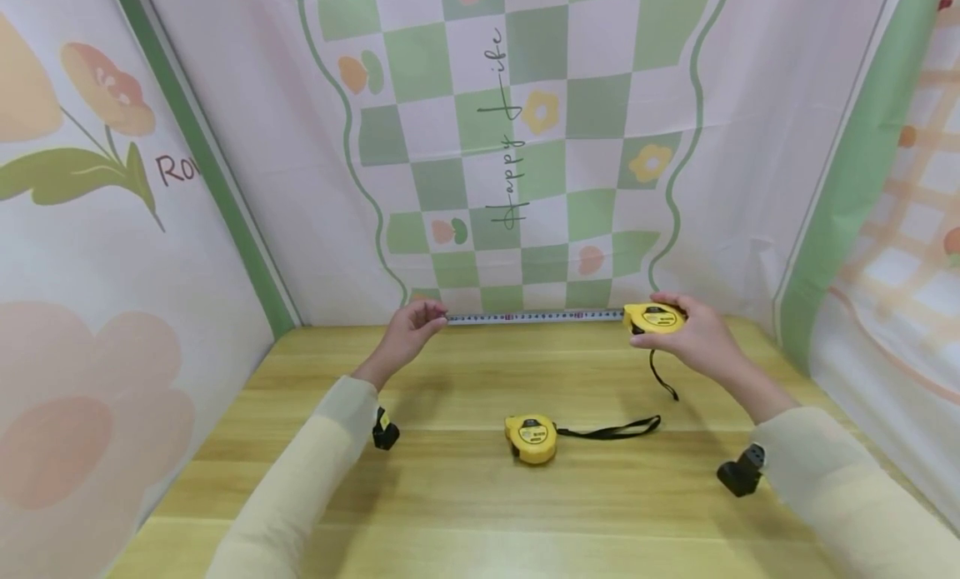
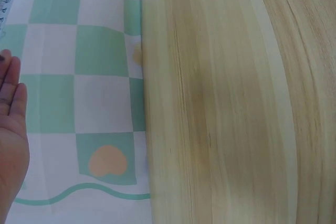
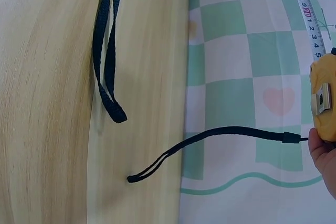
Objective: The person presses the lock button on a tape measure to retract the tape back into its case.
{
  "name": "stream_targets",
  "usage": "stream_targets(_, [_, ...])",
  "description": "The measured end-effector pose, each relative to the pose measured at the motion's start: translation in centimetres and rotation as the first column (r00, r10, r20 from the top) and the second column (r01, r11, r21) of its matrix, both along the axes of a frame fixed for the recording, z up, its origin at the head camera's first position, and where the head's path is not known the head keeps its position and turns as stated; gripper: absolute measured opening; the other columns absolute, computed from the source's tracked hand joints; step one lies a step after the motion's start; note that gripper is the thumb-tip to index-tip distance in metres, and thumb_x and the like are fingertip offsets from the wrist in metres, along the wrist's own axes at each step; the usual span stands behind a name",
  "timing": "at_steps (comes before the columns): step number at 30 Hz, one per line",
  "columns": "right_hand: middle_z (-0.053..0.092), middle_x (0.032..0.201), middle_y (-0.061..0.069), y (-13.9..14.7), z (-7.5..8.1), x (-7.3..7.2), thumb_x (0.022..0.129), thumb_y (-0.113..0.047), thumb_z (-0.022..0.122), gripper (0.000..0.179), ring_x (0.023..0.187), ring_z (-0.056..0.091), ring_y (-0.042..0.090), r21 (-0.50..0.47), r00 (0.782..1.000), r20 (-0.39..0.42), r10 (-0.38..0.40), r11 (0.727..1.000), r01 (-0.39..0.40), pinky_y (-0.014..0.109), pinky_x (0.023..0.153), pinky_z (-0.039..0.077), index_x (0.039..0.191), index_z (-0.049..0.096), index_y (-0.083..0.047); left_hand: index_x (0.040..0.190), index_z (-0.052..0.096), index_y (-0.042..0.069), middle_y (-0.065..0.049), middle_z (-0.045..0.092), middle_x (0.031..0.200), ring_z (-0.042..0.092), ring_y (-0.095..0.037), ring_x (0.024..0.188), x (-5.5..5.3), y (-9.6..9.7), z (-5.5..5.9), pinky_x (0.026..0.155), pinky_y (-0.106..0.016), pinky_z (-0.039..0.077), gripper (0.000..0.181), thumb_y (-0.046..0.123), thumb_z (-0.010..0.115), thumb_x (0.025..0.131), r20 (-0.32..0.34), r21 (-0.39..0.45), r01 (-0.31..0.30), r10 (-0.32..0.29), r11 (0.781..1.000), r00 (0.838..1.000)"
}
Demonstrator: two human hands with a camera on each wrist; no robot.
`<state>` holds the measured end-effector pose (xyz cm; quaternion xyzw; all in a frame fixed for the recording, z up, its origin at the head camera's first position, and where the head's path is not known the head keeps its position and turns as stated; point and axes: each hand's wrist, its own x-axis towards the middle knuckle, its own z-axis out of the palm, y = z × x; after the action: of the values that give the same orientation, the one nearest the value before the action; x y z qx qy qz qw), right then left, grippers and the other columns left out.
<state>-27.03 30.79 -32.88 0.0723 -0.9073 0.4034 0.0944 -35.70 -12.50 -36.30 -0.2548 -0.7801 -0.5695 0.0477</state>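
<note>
My right hand (image 1: 701, 337) grips a yellow tape measure (image 1: 662, 319) near the table's far edge. From its case a white blade (image 1: 536, 317) with dark and red marks runs level to the left. At its other end my left hand (image 1: 415, 331) pinches the blade's tip between thumb and fingers; the tip itself is hidden. A black wrist strap (image 3: 226, 131) hangs from the held case, and a metal belt clip (image 3: 322, 98) shows on its side. A second yellow tape measure (image 1: 532, 439) lies on the table between my forearms, its black strap (image 1: 611, 431) stretched to the right.
The wooden table (image 1: 450, 512) ends at a hanging checked cloth (image 1: 525, 187) just behind the blade. Printed cloth walls (image 1: 90, 312) stand on both sides. A small black device (image 1: 742, 471) sits at the right wrist, another (image 1: 386, 431) at the left.
</note>
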Motion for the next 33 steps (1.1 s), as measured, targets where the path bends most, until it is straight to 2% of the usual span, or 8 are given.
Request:
stream_targets(5, [0.045, 0.135, 0.025, -0.11, -0.06, -0.11, 0.075, -0.052, 0.079, 0.098, 0.11, 0.05, 0.036, 0.001, 1.0, 0.003, 0.0, 1.0, 0.0, 0.029, 0.075, 0.048, 0.147, 0.036, -0.003, 0.117, 0.057, -0.007, -0.023, 0.061, 0.108, 0.056, -0.041, 0.103, -0.13, 0.06, -0.11, 0.092, -0.048, 0.049, 0.025, 0.008, 0.06, 0.096, -0.005, -0.005, 0.004, -0.004, 1.0, 1.0])
stream_targets(8, [0.045, 0.135, 0.024, -0.21, -0.07, -0.16, 0.075, -0.053, 0.079, 0.098, 0.11, 0.05, 0.036, 0.012, 1.0, -0.003, -0.001, 1.0, 0.001, 0.033, 0.076, 0.048, 0.148, 0.036, -0.003, 0.116, 0.058, -0.006, -0.016, 0.062, 0.105, 0.058, -0.037, 0.102, -0.16, 0.14, -0.13, 0.09, -0.043, 0.05, 0.025, 0.008, 0.06, 0.096, -0.004, -0.006, -0.002, 0.002, 1.0, 1.0])
stream_targets(10, [0.045, 0.135, 0.025, -0.25, -0.08, -0.18, 0.075, -0.053, 0.079, 0.098, 0.11, 0.05, 0.036, 0.013, 1.0, -0.004, 0.001, 1.0, -0.001, 0.034, 0.077, 0.048, 0.148, 0.036, -0.003, 0.116, 0.059, -0.004, -0.017, 0.062, 0.106, 0.059, -0.033, 0.1, -0.18, 0.22, -0.16, 0.09, -0.04, 0.051, 0.023, 0.008, 0.061, 0.096, -0.002, -0.007, -0.005, 0.005, 1.0, 1.0])
stream_targets(15, [0.046, 0.134, 0.025, -0.38, -0.06, -0.21, 0.075, -0.053, 0.079, 0.098, 0.11, 0.05, 0.036, 0.013, 1.0, -0.006, 0.004, 1.0, -0.004, 0.036, 0.078, 0.048, 0.147, 0.036, -0.002, 0.114, 0.06, -0.001, -0.02, 0.061, 0.107, 0.058, -0.036, 0.101, -0.12, 0.4, -0.12, 0.092, -0.048, 0.049, 0.02, 0.008, 0.061, 0.096, -0.002, 0.003, -0.002, 0.002, 1.0, 1.0])
stream_targets(17, [0.045, 0.135, 0.025, -0.48, -0.03, -0.2, 0.075, -0.053, 0.079, 0.098, 0.11, 0.05, 0.036, 0.015, 1.0, -0.009, 0.004, 1.0, -0.004, 0.036, 0.078, 0.048, 0.147, 0.036, -0.002, 0.114, 0.06, -0.001, -0.015, 0.062, 0.104, 0.058, -0.037, 0.101, -0.04, 0.45, -0.06, 0.092, -0.051, 0.048, 0.02, 0.007, 0.061, 0.095, -0.002, 0.005, -0.004, 0.004, 1.0, 1.0])
stream_targets(21, [0.046, 0.135, 0.025, -0.6, -0.02, -0.22, 0.075, -0.053, 0.079, 0.098, 0.11, 0.05, 0.036, 0.02, 1.0, -0.017, 0.003, 1.0, -0.003, 0.038, 0.079, 0.047, 0.146, 0.037, -0.001, 0.115, 0.059, -0.003, -0.015, 0.062, 0.105, 0.057, -0.037, 0.102, 0.13, 0.57, 0.03, 0.093, -0.05, 0.048, 0.023, 0.007, 0.061, 0.095, 0.006, 0.002, -0.008, 0.008, 1.0, 1.0])
stream_targets(28, [0.046, 0.136, 0.025, -0.72, -0.12, -0.37, 0.075, -0.054, 0.078, 0.098, 0.109, 0.05, 0.036, 0.024, 1.0, -0.016, 0.012, 1.0, -0.012, 0.036, 0.078, 0.048, 0.147, 0.036, -0.002, 0.115, 0.059, 0.0, -0.019, 0.062, 0.109, 0.057, -0.038, 0.105, 0.29, 0.82, 0.25, 0.089, -0.034, 0.051, 0.02, 0.008, 0.06, 0.096, 0.01, -0.015, -0.015, 0.015, 1.0, 1.0])
stream_targets(33, [0.046, 0.136, 0.024, -0.78, -0.12, -0.45, 0.076, -0.052, 0.079, 0.097, 0.108, 0.051, 0.035, 0.027, 1.0, -0.022, 0.008, 1.0, -0.007, 0.034, 0.077, 0.048, 0.147, 0.037, -0.002, 0.114, 0.06, -0.001, -0.022, 0.061, 0.109, 0.058, -0.033, 0.101, 0.14, 0.91, 0.18, 0.086, -0.03, 0.052, 0.019, 0.008, 0.06, 0.097, -0.001, -0.011, 0.002, -0.002, 1.0, 1.0])
